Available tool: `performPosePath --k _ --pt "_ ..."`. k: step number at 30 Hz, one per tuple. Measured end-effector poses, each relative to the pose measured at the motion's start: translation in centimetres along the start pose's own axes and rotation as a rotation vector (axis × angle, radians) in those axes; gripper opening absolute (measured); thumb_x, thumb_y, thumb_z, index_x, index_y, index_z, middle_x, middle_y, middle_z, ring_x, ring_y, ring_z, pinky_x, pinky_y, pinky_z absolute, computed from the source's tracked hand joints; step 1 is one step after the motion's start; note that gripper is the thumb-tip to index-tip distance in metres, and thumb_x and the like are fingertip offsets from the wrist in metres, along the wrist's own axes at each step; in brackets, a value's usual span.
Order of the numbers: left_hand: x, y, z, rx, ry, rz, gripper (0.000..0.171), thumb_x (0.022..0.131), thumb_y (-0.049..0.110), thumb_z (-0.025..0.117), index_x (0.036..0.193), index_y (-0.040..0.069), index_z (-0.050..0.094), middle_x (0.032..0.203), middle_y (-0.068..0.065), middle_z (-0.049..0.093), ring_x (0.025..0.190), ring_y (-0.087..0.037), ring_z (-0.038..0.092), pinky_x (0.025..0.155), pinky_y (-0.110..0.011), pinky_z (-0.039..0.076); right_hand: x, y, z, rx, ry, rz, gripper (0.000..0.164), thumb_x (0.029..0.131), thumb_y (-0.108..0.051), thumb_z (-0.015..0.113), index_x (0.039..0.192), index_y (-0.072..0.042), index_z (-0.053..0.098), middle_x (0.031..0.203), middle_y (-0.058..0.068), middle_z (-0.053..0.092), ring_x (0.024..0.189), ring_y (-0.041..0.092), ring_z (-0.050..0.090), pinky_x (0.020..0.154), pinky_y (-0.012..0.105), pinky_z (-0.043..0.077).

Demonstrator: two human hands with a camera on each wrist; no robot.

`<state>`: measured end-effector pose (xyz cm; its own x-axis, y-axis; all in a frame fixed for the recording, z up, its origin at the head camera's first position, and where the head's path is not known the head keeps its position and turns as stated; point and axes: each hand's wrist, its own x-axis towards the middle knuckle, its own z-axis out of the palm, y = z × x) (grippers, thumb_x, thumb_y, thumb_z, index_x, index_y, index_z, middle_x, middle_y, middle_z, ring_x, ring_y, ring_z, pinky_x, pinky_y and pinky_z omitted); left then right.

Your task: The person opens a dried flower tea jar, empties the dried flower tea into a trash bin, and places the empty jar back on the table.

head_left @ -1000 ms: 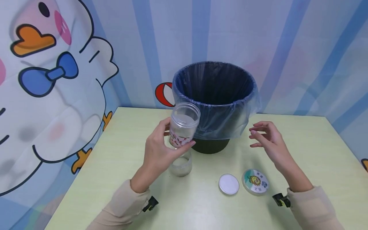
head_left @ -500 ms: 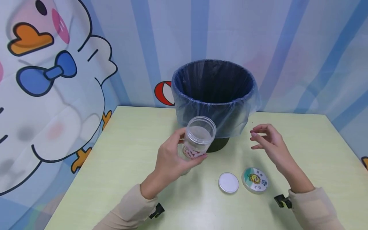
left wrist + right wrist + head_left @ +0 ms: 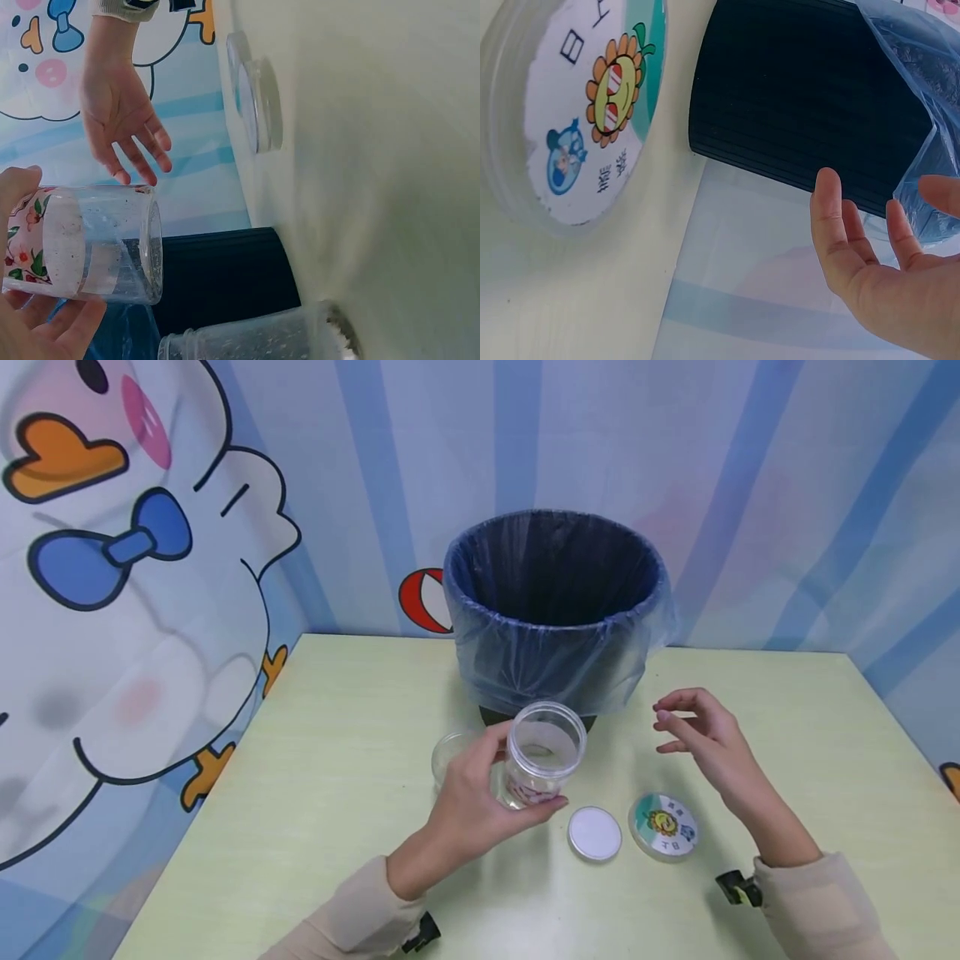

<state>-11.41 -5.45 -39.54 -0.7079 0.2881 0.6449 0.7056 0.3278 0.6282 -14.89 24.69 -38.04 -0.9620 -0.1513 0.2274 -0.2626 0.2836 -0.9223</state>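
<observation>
My left hand [image 3: 480, 802] grips a clear jar [image 3: 545, 752] with a floral label, its uncovered mouth tipped up. The left wrist view shows my thumb and fingers around this jar [image 3: 105, 240], whose inside looks nearly bare. A second clear jar [image 3: 448, 756] stands behind my left hand, partly hidden by it. Over the table's right side, my right hand [image 3: 701, 735] hovers with loosely bent fingers, holding nothing. Below it lie a plain white lid [image 3: 595, 834] and a round lid with a sunflower picture [image 3: 663, 827], apart from each other.
A dark bin [image 3: 795, 97] lined with a blue plastic bag [image 3: 555, 668] stands at the back middle of the pale table [image 3: 360, 710]. Behind it hangs a striped blue backdrop [image 3: 517, 435] with cartoon figures.
My left hand has carried the floral jar right and toward me, away from above the second jar and closer to the white lid. My right hand has barely moved.
</observation>
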Motion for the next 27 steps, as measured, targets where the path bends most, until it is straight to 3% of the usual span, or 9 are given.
performPosePath --k 17,27 --pt "-1.1 -0.5 1.3 -0.077 -0.073 -0.135 0.077 0.07 0.024 0.092 0.134 0.012 0.05 0.119 0.005 0.062 0.104 -0.01 0.061 0.086 -0.032 0.054 -0.3 0.7 -0.2 0.003 -0.008 0.017 0.032 0.105 -0.015 0.052 0.123 0.011 0.047 0.112 -0.003 0.057 0.098 0.01 0.063 0.075 0.029 0.058" --pt "-1.5 -0.7 1.9 -0.093 -0.116 -0.195 0.077 0.072 0.023 0.091 0.135 0.013 0.049 0.121 0.005 0.062 0.106 -0.015 0.062 0.088 -0.032 0.053 -0.4 1.0 -0.2 0.002 -0.013 0.026 0.031 0.105 -0.015 0.052 0.123 0.011 0.048 0.112 -0.001 0.057 0.098 0.011 0.063 0.075 0.03 0.058"
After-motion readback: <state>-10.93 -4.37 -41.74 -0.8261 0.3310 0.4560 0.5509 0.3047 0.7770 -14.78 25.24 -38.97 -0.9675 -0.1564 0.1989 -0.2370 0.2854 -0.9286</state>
